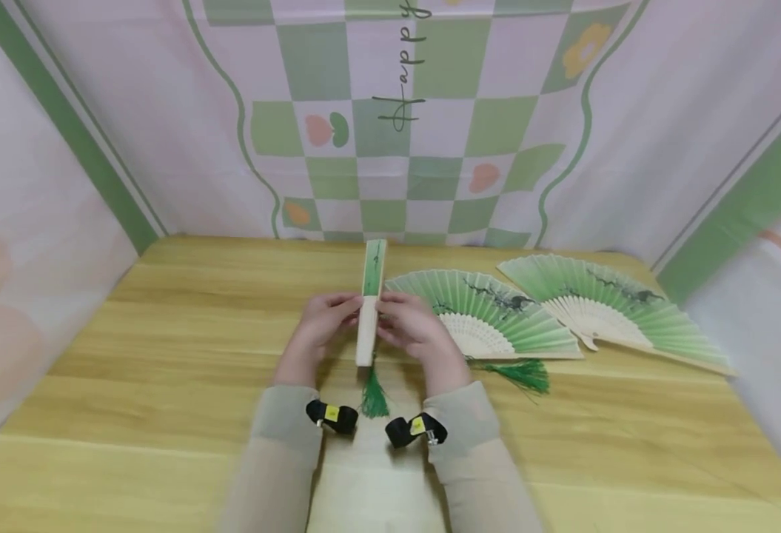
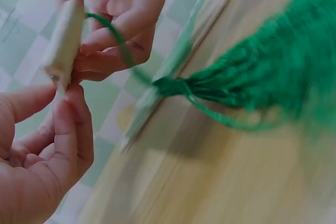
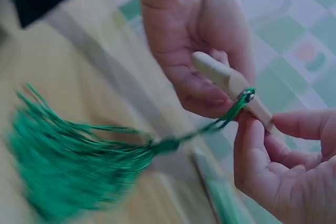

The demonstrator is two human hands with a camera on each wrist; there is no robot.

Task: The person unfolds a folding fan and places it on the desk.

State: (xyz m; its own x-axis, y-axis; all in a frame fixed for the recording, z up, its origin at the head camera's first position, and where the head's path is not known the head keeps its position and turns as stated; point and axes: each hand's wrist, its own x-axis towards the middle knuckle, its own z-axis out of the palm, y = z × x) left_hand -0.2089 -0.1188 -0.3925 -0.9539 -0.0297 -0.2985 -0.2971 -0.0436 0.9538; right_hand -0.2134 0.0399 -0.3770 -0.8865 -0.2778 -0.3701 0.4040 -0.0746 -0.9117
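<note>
A folded hand fan (image 1: 367, 326) with pale ribs and a green printed upper part stands out over the table's middle. My left hand (image 1: 317, 322) grips it from the left, and my right hand (image 1: 411, 323) from the right. In the left wrist view, thumb and fingertips of the left hand (image 2: 44, 150) pinch an edge of the fan's end (image 2: 64, 40). The right wrist view has the right hand (image 3: 294, 166) pinching the other side. From the riveted end a green tassel (image 3: 89, 156) hangs on its cord, blurred in both wrist views.
Two spread green fans lie to the right on the wooden table (image 1: 163, 355): a nearer one (image 1: 477, 303) with a green tassel (image 1: 523, 376), and a farther one (image 1: 619, 303) close by it. A checkered cloth (image 1: 383, 178) hangs behind the table's back edge.
</note>
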